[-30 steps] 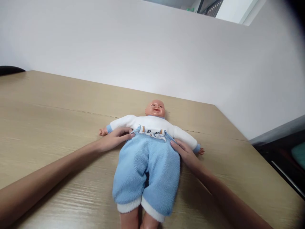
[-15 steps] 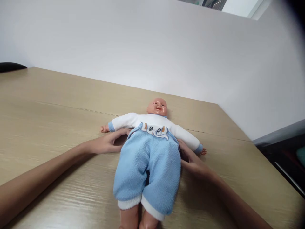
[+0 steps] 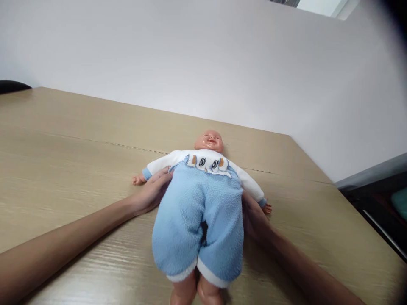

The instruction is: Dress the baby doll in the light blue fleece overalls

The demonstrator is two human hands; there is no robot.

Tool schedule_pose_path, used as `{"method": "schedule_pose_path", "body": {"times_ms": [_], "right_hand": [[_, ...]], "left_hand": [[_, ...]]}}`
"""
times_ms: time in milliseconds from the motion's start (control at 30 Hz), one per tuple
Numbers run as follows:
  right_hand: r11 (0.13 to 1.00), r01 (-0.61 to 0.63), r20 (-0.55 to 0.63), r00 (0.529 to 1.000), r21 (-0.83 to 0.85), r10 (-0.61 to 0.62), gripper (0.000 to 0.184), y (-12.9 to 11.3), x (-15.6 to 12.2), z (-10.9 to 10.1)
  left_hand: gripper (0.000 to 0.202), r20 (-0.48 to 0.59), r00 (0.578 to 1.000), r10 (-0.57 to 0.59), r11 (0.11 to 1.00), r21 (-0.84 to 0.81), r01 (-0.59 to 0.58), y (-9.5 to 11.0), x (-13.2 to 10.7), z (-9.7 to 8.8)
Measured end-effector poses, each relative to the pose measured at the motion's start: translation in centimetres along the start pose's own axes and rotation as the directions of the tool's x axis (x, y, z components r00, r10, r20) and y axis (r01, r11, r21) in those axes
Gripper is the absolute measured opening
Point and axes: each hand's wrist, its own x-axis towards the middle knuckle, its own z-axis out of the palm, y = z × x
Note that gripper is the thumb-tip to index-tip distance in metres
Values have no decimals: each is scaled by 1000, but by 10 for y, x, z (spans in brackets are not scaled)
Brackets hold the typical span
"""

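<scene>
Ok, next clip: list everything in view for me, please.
doll: one, bare head, on its back mid-table, feet toward the camera
romper: one, light blue fleece, white sleeves, elephant patch, on the doll
table: one, light wood grain, lower frame
wall: one, white, behind the table
dark object: one, black, far left edge
teal thing: one, right edge, too cropped to tell
left hand: one, gripping the doll's side under its arm
right hand: one, at the doll's other side, partly hidden
</scene>
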Motion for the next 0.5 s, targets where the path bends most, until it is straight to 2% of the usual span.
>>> {"method": "schedule_pose_path", "body": {"times_ms": [67,167,267,333,433,500], "right_hand": [[998,53,-5,999,-32,-54,40,2,1,-1],[957,201,14,979,-211,-202,23,3,1,-8],[838,306,86,950,-451,-301,11,-4,-4,-13],[751,355,135,931,-557,-340,15,-12,-7,-12],[663,447,208,888,-601,-410,17,-26,-5,-2],[696,434,204,897,-572,-392,9,-33,1,5]], "left_hand": [[40,1,1000,24,1000,-11,-24,-3,2,2],[39,26,998,50,997,55,-52,-2,3,-6],[32,122,984,126,954,259,-154,9,2,-17],[31,187,966,180,892,383,-241,20,1,-20],[34,227,946,230,826,469,-313,39,3,-15],[38,240,947,214,804,508,-310,46,7,-9]]}}
